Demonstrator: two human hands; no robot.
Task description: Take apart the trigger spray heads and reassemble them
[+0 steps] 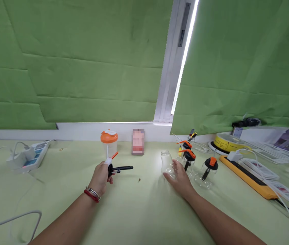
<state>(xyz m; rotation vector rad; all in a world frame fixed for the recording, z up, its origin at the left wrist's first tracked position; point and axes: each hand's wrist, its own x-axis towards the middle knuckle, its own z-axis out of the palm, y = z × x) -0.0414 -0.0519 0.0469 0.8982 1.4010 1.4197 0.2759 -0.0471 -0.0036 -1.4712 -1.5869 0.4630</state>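
My left hand (pixel 100 177) is closed on a black spray-pump head (pixel 120 168) with an orange trigger, held just above the pale green table (pixel 139 211). The pump's black nozzle points right. My right hand (pixel 179 177) wraps around an empty clear glass bottle (pixel 166 163) that stands upright on the table. Right of it are other clear bottles fitted with black and orange pump tops (pixel 189 156), and one lies tilted with its pump top (pixel 210 163) showing. A small speck (pixel 139 179) lies on the table between my hands.
A clear jar with an orange lid (pixel 109 137) and a small card (pixel 137 141) stand at the back by the white sill. A power strip (pixel 29 154) sits far left. To the right are a yellow round box (pixel 230 142), a screwdriver (pixel 191 134) and an orange-edged tray (pixel 249 177).
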